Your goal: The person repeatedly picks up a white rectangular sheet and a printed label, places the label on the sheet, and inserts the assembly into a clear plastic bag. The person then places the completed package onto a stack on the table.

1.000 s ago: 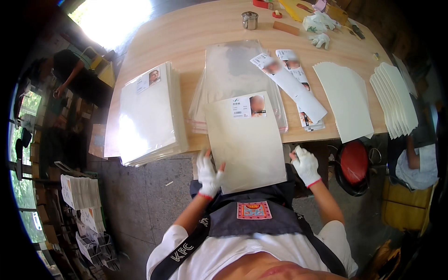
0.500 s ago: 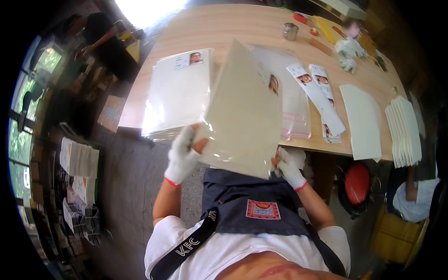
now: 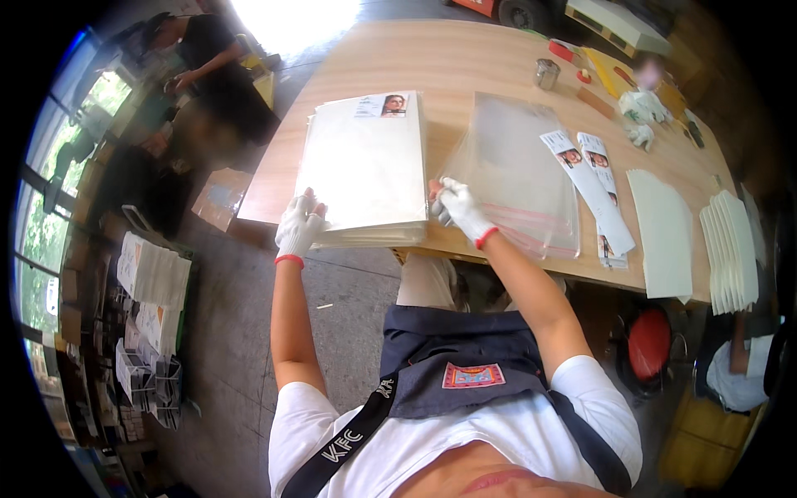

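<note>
White-gloved, the left hand (image 3: 299, 222) and the right hand (image 3: 462, 212) are held at the near edge of a pale wooden table (image 3: 465, 58). On its left, a thick pile of cream, plastic-wrapped sheets (image 3: 363, 170) is touched by the left hand; the right is curled just beside it. Whether either grasps cannot be told. Transparent plastic sleeves (image 3: 513, 149) are laid farther right. Squaring seems in hand; next, release appears called for.

Metal cup (image 3: 547, 75), small red roll (image 3: 584, 76), loose white glove (image 3: 639, 136) on surface (image 3: 398, 58) — red-topped stool (image 3: 648, 340), cardboard box (image 3: 217, 203), black-clad co-worker (image 3: 212, 50)
</note>
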### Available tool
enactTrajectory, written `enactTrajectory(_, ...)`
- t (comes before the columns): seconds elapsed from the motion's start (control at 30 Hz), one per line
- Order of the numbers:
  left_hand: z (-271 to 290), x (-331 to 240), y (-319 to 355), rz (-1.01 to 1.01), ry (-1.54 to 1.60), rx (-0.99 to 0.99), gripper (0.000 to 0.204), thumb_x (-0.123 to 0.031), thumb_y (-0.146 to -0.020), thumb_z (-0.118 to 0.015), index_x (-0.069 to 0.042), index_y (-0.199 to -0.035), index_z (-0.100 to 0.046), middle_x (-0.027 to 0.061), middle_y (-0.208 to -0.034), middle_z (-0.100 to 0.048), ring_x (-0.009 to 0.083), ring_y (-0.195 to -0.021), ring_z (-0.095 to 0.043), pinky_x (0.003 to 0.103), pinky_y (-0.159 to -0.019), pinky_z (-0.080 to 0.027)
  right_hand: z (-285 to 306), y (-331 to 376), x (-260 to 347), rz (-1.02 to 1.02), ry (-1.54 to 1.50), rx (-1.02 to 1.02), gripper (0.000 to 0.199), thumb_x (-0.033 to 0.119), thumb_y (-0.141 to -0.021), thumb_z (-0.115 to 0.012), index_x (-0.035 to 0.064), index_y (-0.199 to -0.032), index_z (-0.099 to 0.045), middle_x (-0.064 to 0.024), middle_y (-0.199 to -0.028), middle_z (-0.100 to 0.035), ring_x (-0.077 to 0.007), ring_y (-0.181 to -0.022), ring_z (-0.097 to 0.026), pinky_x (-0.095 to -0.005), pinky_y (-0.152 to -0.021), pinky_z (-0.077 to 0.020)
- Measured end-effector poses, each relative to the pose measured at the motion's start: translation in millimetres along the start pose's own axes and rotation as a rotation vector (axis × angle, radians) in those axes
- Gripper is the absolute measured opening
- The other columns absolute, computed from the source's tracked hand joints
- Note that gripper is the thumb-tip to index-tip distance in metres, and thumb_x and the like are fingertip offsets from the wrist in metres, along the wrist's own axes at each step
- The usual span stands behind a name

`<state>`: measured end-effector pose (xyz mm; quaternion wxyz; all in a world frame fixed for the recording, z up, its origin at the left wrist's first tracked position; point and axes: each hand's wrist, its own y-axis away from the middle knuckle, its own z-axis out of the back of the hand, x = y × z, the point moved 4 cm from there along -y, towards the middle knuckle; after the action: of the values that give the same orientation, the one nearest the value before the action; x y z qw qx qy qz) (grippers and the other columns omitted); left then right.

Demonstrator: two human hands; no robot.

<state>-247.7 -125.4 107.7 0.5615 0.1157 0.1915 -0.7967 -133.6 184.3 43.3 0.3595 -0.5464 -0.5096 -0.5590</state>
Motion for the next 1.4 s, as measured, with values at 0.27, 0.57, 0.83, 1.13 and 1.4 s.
enactTrajectory(0.27, -7, 28, 0, 0.031, -0.141, -0.316, 0.069, -0.018, -0.077, -0.070, -0.006, -0.136, -0.037, 0.0179, -0.131, -0.048, 0.0288, -0.110, -0.054, 0.037, -0.091, -0.044, 201, 171, -31, 0.154, -0.151, -0.697, 0.023, 0.030, -0.091, -0.057, 0.0080, -0.097, -0.060, -0.0029, -0.074, -0.064, -0.0089, -0.052, -0.057, -0.0227, -0.046, -0.0454)
enactTrajectory(0.57, -49, -145, 69, -0.630, 0.483, -0.260, 0.060, 0.008, -0.071, -0.062, -0.007, -0.127, -0.048, 0.0159, -0.127, -0.051, 0.0296, -0.117, -0.052, 0.042, -0.092, -0.048, 419, 363, -87, 0.041, -0.376, -1.559, 0.020, 0.024, -0.087, -0.049, 0.0060, -0.080, -0.044, -0.0029, -0.063, -0.044, -0.0114, -0.045, -0.041, -0.0263, -0.036, -0.0342)
enactTrajectory(0.83, -153, -273, 78, -1.031, -0.025, 0.125, 0.040, -0.025, -0.074, -0.066, -0.011, -0.110, -0.058, 0.0118, -0.126, -0.050, 0.0322, -0.116, -0.043, 0.045, -0.099, -0.034, 477, 378, -56, 0.096, -0.513, -1.341, 0.028, 0.036, -0.089, -0.057, 0.0080, -0.084, -0.054, -0.0021, -0.061, -0.050, -0.0110, -0.042, -0.043, -0.0223, -0.034, -0.0320)
enactTrajectory(1.13, -198, -333, 44, -0.811, -0.110, 0.314, 0.029, -0.023, -0.078, -0.059, -0.016, -0.106, -0.058, 0.0082, -0.108, -0.059, 0.0319, -0.100, -0.056, 0.044, -0.083, -0.046, 527, 366, -10, 0.310, -0.584, -1.164, 0.012, 0.017, -0.085, -0.057, 0.0097, -0.095, -0.054, -0.0031, -0.073, -0.055, -0.0126, -0.050, -0.050, -0.0237, -0.036, -0.0364)
enactTrajectory(1.4, -217, -313, -8, -0.643, -0.230, 0.326, 0.025, -0.016, -0.080, -0.056, -0.018, -0.104, -0.057, 0.0085, -0.107, -0.058, 0.0315, -0.101, -0.056, 0.044, -0.081, -0.049, 357, 403, 13, 0.326, -0.595, -0.845, 0.037, 0.017, -0.087, -0.050, 0.0009, -0.119, -0.050, -0.0115, -0.112, -0.060, -0.0237, -0.103, -0.059, -0.0374, -0.089, -0.0488)
